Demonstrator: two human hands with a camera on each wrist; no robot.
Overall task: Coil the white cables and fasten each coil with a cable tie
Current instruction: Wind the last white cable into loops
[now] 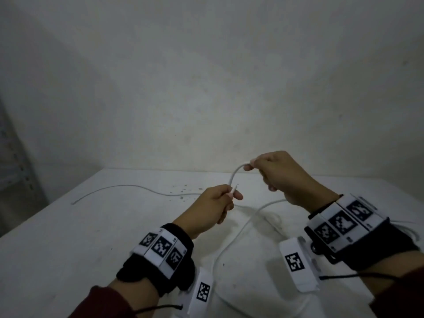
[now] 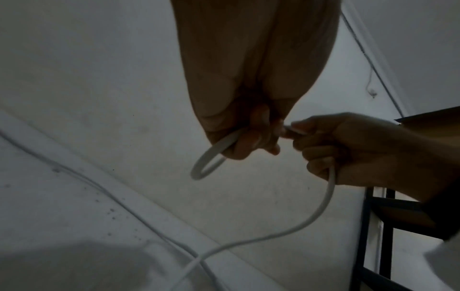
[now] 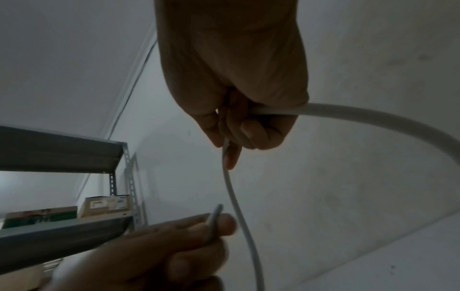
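A thick white cable (image 1: 234, 177) arcs between my two hands above the white table (image 1: 68, 237). My left hand (image 1: 223, 198) pinches the cable's end between thumb and fingers; its tip pokes out past the thumb. My right hand (image 1: 259, 167), higher and further back, grips the cable a short way along. From there the cable (image 2: 323, 212) drops in a loop to the table and trails toward me. In the right wrist view the cable (image 3: 373, 116) leaves my fist to the right and runs down past my left hand (image 3: 199, 230). No cable tie shows.
A second, thin white cable (image 1: 119, 188) lies stretched on the far left of the table. Metal shelving (image 3: 74, 157) with boxes stands to the left, and a dark frame (image 2: 378, 236) to the right. The wall rises just behind the table.
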